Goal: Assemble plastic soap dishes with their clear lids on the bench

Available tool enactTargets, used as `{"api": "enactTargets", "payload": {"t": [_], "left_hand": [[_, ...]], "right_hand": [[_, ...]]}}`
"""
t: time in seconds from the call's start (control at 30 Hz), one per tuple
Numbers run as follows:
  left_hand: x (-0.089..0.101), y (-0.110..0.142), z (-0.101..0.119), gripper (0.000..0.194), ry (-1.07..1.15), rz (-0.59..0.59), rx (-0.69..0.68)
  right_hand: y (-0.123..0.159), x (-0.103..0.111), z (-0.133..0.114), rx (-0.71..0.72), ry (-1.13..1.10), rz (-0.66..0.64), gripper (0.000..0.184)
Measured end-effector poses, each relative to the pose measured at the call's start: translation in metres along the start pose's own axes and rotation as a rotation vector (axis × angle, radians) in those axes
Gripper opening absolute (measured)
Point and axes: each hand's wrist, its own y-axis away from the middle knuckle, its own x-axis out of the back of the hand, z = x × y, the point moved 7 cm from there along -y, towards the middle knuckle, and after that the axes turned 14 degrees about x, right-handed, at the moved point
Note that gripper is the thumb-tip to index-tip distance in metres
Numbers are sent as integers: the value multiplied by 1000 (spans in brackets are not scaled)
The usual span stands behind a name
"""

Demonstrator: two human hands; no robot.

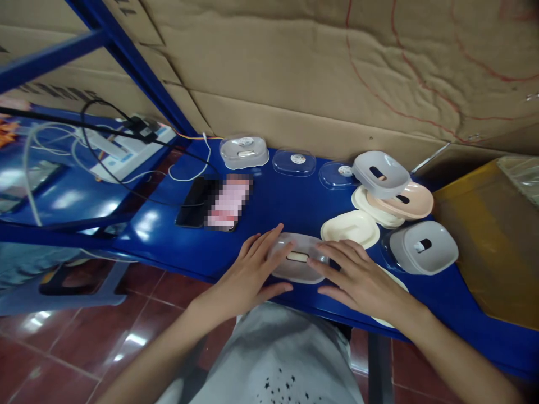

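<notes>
In front of my body, on the blue table, lies a grey oval soap-box piece (298, 274) with a cream-coloured strip in its middle slot. My left hand (255, 266) is at its left side, fingers stretched out and touching or hovering over the rim. From the right, my right hand (351, 275) reaches over the other side with its fingers spread. Whether the hands press on the piece I cannot tell. Just beyond the right hand sits a cream oval tray (351, 229). Another cream piece (393, 279) is partly hidden under the right forearm.
Grey slotted dishes (385, 171), a peach one (415, 201) and clear lids (293, 161) lie at the back and right. A covered box (244, 152) stands by the cardboard wall (269, 73). Phones (196, 205), a power strip (126, 157) and a carton (492, 241) flank the table.
</notes>
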Motion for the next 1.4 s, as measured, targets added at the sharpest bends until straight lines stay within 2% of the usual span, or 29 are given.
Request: {"api": "enactTargets", "payload": {"t": [0.1, 0.17, 0.23, 0.3, 0.4, 0.47, 0.53, 0.6, 0.7, 0.77, 0.87, 0.93, 1.0, 1.1, 1.3, 1.4], "left_hand": [[20, -23, -4, 69, 21, 66, 33], [35, -54, -10, 66, 4, 125, 68], [44, -96, -19, 63, -54, 138, 98], [46, -143, -33, 63, -135, 106, 132], [38, -204, -61, 75, -227, -23, 218], [34, -228, -78, 83, -246, -67, 280], [32, -237, -88, 85, -252, -77, 297], [32, -235, -91, 82, -254, -74, 298], [37, -214, -84, 76, -224, -75, 288], [43, -192, -68, 68, -80, -89, 220], [54, -151, -32, 61, 173, -98, 30], [57, -123, -17, 62, 204, -84, -1], [50, -98, -7, 65, 249, -138, -9], [37, -69, -2, 66, 283, -180, 7], [25, -33, -4, 60, 199, -47, -40], [19, -18, -5, 67, 147, -4, -72]], "right_hand": [[4, 10, 7, -22, -10, 53, 46], [8, 16, 13, -32, 11, 93, 47], [12, 19, 20, -47, 36, 129, 45], [16, 21, 28, -70, 60, 158, 41], [19, 22, 35, -93, 81, 177, 37], [19, 23, 37, -92, 86, 181, 36], [19, 24, 36, -91, 93, 178, 34], [17, 25, 33, -85, 104, 169, 31], [13, 29, 25, -72, 119, 163, 31], [12, 32, 20, -76, 120, 169, 35], [13, 34, 18, -96, 105, 190, 42], [13, 32, 18, -108, 90, 194, 48], [13, 28, 18, -113, 75, 180, 52], [9, 19, 15, -88, 40, 131, 53], [4, 3, 8, -45, -32, 32, 53], [4, 1, 5, -33, -10, 15, 49]]}}
